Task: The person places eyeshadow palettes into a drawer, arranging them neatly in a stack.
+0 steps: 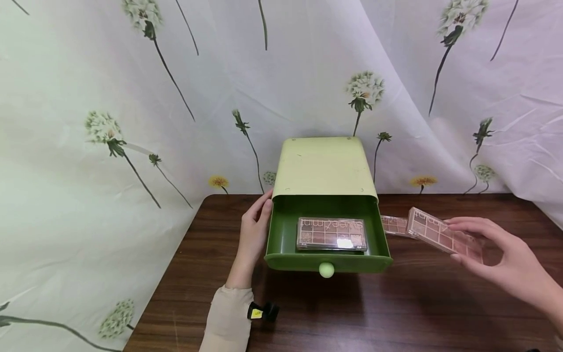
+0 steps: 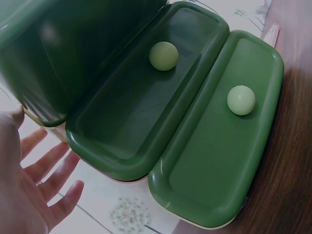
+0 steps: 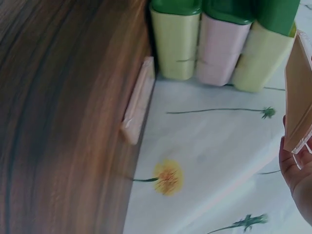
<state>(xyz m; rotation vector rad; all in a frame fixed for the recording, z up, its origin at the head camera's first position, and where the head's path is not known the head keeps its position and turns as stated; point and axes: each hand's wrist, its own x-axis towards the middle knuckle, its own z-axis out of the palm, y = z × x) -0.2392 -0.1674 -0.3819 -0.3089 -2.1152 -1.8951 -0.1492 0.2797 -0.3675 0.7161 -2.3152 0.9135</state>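
Observation:
A small drawer unit [image 1: 324, 168] with a pale yellow-green top has its green top drawer [image 1: 290, 262] pulled out. Inside that drawer lies an eyeshadow palette [image 1: 331, 234] with a clear lid. My left hand [image 1: 253, 232] rests against the unit's left side; in the left wrist view its fingers [image 2: 56, 173] are extended. To the right of the drawer, my right hand [image 1: 512, 254] pinches a second eyeshadow palette [image 1: 435, 230] between thumb and fingers, tilted above the table. A further palette [image 1: 394, 225] lies behind it, partly hidden by the drawer and the held palette.
Two lower drawers, a middle one [image 2: 131, 112] and a bottom one [image 2: 214, 151] with round knobs, are closed. The unit stands on a dark wood table [image 1: 422, 303]. Behind it hangs a white cloth [image 1: 303, 83] printed with dandelions.

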